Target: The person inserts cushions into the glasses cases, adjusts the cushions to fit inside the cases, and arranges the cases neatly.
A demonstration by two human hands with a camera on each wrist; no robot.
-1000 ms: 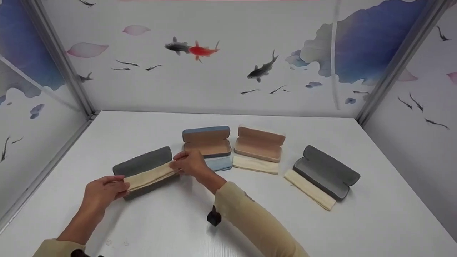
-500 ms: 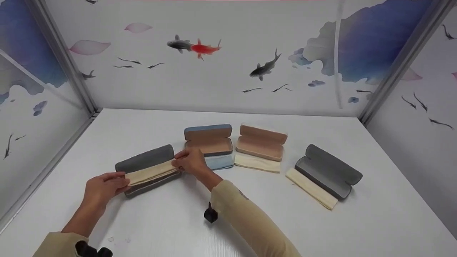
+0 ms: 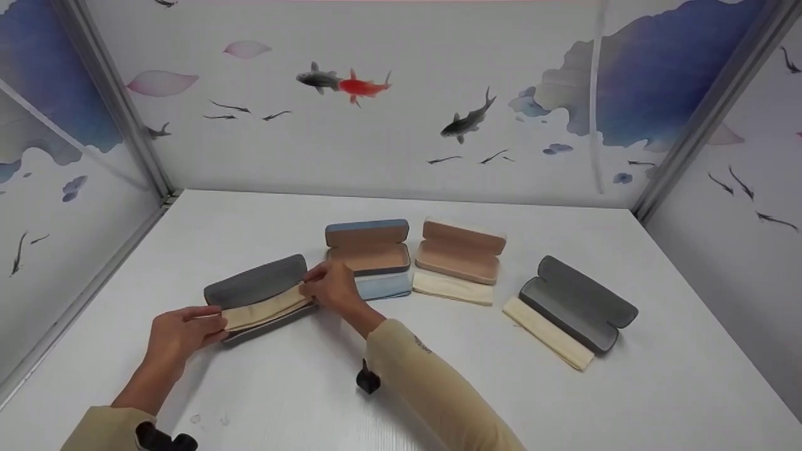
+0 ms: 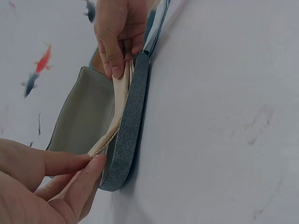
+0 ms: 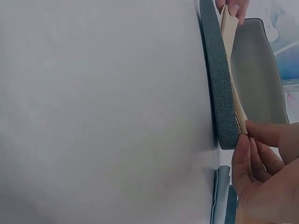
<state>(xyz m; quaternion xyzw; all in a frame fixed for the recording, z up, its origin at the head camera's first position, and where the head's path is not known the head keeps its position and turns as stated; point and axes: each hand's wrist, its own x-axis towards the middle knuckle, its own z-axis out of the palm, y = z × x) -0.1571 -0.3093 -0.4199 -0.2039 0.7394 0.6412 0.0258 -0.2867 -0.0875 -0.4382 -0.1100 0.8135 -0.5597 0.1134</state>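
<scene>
A folded cream cloth (image 3: 266,311) is stretched lengthwise over an open grey glasses case (image 3: 257,282) at the left of the table. My left hand (image 3: 182,332) pinches the cloth's left end between thumb and fingers. At the other end, my right hand (image 3: 335,288) pinches it near the case's right corner. In the left wrist view the cloth (image 4: 119,102) sags in the middle, partly down inside the case's base (image 4: 128,126). The right wrist view shows the cloth's end (image 5: 240,116) held right at the base's rim, the lid standing up behind.
Behind my right hand stands an open blue glasses case (image 3: 369,254), with a folded blue cloth (image 3: 385,286) before it. Beside it are an open case with tan lining (image 3: 460,254) and a cream cloth (image 3: 452,288). Farther right lie another grey case (image 3: 576,307) and cream cloth (image 3: 548,334).
The cloth between my hands has sunk lower into the left grey case and now sags in its middle. Both hands keep their pinch on its ends. The head view has shifted slightly.
</scene>
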